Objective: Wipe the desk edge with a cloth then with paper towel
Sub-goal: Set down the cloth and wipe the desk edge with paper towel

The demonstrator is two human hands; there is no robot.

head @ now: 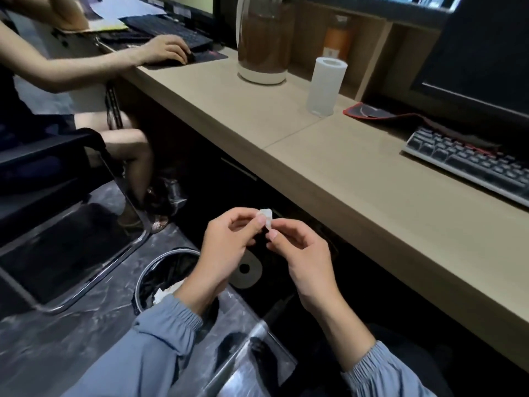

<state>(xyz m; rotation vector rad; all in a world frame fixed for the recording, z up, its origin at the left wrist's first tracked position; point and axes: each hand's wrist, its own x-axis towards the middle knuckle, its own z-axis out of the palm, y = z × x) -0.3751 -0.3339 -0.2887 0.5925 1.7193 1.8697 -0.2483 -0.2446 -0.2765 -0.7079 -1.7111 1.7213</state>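
My left hand [229, 245] and my right hand [303, 256] meet below the desk's front edge [329, 213], over the dark space under it. Both pinch a small crumpled white wad of paper [266, 217] between thumb and fingertips. The light wooden desk [357, 179] runs diagonally from upper left to lower right. A roll of paper towel in clear wrap [326, 85] stands upright on the desk, well beyond my hands. No cloth shows in view.
A round bin with a black liner [160, 273] holds white scraps under my left forearm. On the desk are a kettle [264, 41], a keyboard [469, 161], a red-edged mouse pad [369, 111] and a monitor [481, 61]. Another person sits left, one hand [166, 51] on a mouse.
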